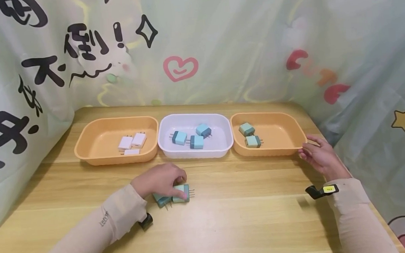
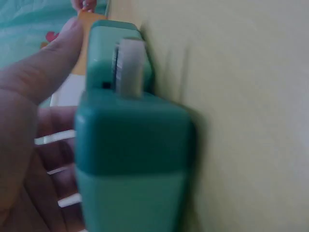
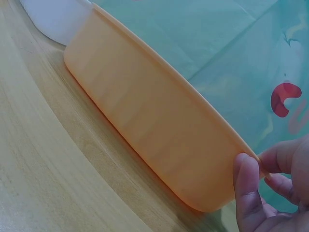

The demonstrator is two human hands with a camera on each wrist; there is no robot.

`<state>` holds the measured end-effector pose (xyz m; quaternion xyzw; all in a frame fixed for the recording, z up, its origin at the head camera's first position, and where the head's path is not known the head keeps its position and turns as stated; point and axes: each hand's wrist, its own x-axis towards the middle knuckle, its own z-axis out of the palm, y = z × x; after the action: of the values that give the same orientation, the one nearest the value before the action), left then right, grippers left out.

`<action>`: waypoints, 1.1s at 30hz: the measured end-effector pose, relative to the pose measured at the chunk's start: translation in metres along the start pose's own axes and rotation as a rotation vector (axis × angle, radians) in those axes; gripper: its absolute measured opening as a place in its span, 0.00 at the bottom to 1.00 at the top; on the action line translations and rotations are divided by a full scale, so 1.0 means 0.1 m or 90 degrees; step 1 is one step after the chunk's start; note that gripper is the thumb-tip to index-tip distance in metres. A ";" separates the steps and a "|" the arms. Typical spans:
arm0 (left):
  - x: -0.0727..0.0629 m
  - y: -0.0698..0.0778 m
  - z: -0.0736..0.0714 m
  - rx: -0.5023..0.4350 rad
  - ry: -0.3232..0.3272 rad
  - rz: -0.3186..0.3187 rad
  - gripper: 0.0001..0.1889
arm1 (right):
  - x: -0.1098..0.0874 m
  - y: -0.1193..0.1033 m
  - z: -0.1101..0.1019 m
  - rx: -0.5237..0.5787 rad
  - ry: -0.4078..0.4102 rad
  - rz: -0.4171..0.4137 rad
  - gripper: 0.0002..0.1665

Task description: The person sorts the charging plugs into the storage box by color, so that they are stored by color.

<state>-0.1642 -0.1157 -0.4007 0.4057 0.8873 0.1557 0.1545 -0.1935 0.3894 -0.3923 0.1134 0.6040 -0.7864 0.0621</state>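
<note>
Two mint-and-dark-green plug adapters lie side by side on the tabletop, the right one [image 1: 180,188] with its prongs pointing right and the left one [image 1: 161,200] partly under my left hand [image 1: 160,180]. Its thumb reaches over the right adapter while the other fingers extend along the far side. Seen from the left wrist, thumb and fingers are spread beside the near adapter [image 2: 133,135] and the far adapter [image 2: 106,38]. My right hand [image 1: 319,156] pinches the near right corner of the right orange tray [image 3: 145,106], thumb outside and fingers at the rim.
The right tray holds two green adapters [image 1: 253,141]. A white tray [image 1: 195,154] with three light-blue adapters [image 1: 197,141] stands in the middle. At left, another orange tray [image 1: 96,141] contains three white adapters [image 1: 139,140]. A printed curtain [image 1: 232,44] hangs behind the table.
</note>
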 end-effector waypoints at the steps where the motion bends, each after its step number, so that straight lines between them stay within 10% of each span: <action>1: 0.01 0.02 0.00 0.002 -0.012 -0.016 0.24 | 0.00 0.00 0.00 0.002 0.000 0.000 0.16; 11: 0.04 0.17 -0.02 -0.027 -0.061 -0.074 0.17 | 0.00 0.03 0.00 0.014 -0.015 -0.007 0.17; 20: 0.06 0.21 0.00 -0.050 -0.029 -0.043 0.19 | 0.00 0.02 -0.02 0.010 -0.010 -0.002 0.16; 29: 0.08 0.06 0.06 -0.238 0.010 0.007 0.12 | -0.01 0.02 -0.02 0.012 -0.011 0.000 0.16; 33: 0.07 0.03 0.05 -0.371 0.002 -0.037 0.09 | 0.00 0.02 -0.01 0.015 -0.009 -0.001 0.17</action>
<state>-0.1643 -0.1074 -0.4048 0.3180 0.8167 0.4002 0.2677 -0.1930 0.3899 -0.3941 0.1083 0.5941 -0.7945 0.0641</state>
